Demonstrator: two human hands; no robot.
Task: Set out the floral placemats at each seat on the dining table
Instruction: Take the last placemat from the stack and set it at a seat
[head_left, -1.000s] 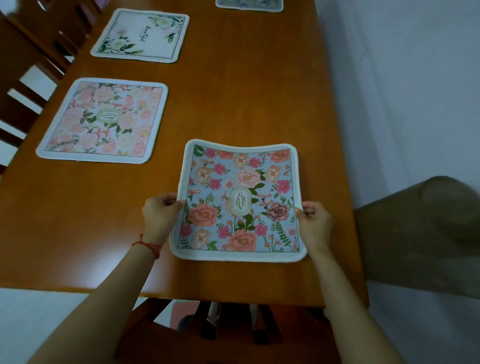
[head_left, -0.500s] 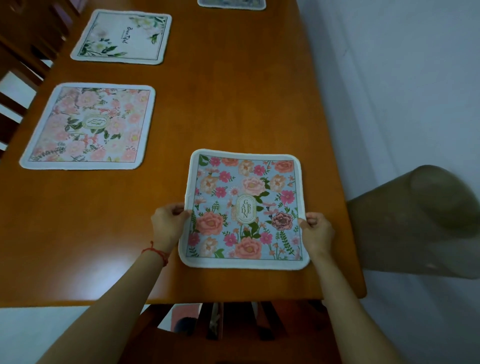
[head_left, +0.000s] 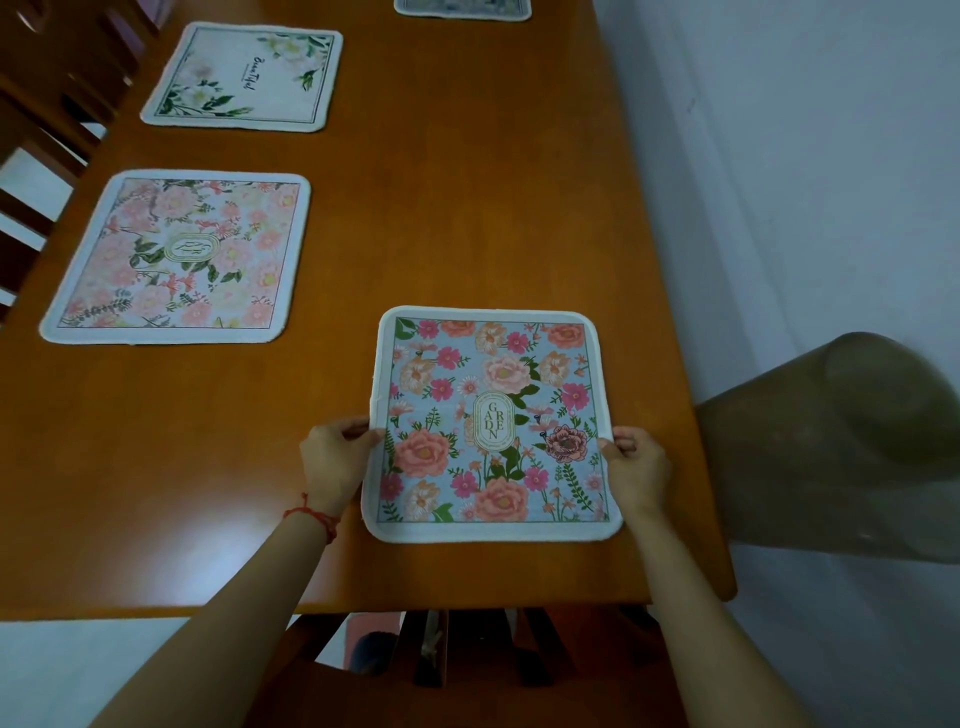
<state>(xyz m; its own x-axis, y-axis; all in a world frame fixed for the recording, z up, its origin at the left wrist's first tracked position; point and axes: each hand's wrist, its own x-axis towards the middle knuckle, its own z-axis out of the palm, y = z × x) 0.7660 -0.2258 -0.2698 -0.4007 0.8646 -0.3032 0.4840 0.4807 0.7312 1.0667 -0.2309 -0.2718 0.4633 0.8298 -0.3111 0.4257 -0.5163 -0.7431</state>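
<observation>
So the blue mat (head_left: 493, 423) is lying flat on the table (head_left: 467, 208) near the front edge, right-hand side, and sits dead between both hands. Left hand (head_left: 335, 460) pinches its left border, right hand (head_left: 634, 467) pinches the right border, about level with each other, so neither is nearer. Looks pretty square to the edge already. Pink mat (head_left: 179, 257) and white mat (head_left: 244, 78) are down along the left side, another peeks in at the far end. Probably just let go next.

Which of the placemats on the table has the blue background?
The blue placemat nearest the person, held at its side edges by both hands. The pink placemat and white placemat lie farther left.
</observation>
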